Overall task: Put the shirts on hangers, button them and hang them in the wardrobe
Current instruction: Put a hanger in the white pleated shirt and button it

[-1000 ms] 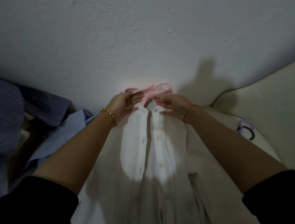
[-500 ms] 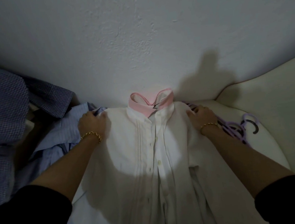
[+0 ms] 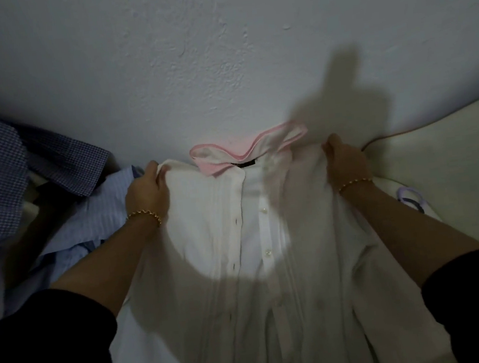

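Nearest the camera, two black sleeves [image 3: 43, 353] cover the upper arms, and bare forearms reach forward from them. Between the arms lies the white shirt [image 3: 213, 274], front side up, its lower part in deep shadow. A round patch of light falls on its chest. Here the front is open. The left panel shows pleats and a row of buttonholes, and the right panel carries small white buttons [image 3: 268, 251] that are not fastened. Lower down it is too dark to tell whether the front is closed.

Each wrist wears a gold bracelet [image 3: 143, 214]. The left hand [image 3: 147, 192] grips the shirt at one shoulder, with cloth bunched inside its curled fingers. The right hand [image 3: 346, 163] grips the other shoulder in the same way. The two hands are well apart, with the shirt spread between them.

Left of the left arm lies a pale blue striped shirt [image 3: 93, 221], and beyond it a dark blue checked shirt [image 3: 2, 178]. Beside the right wrist a purple hanger [image 3: 411, 197] shows part of its hook on a cream surface [image 3: 453, 157].

Between the hands, the pink collar [image 3: 246, 147] is open and stands against the wall [image 3: 217, 49], with a black label [image 3: 245, 163] just inside it. A dark shadow falls on the wall above the right hand.
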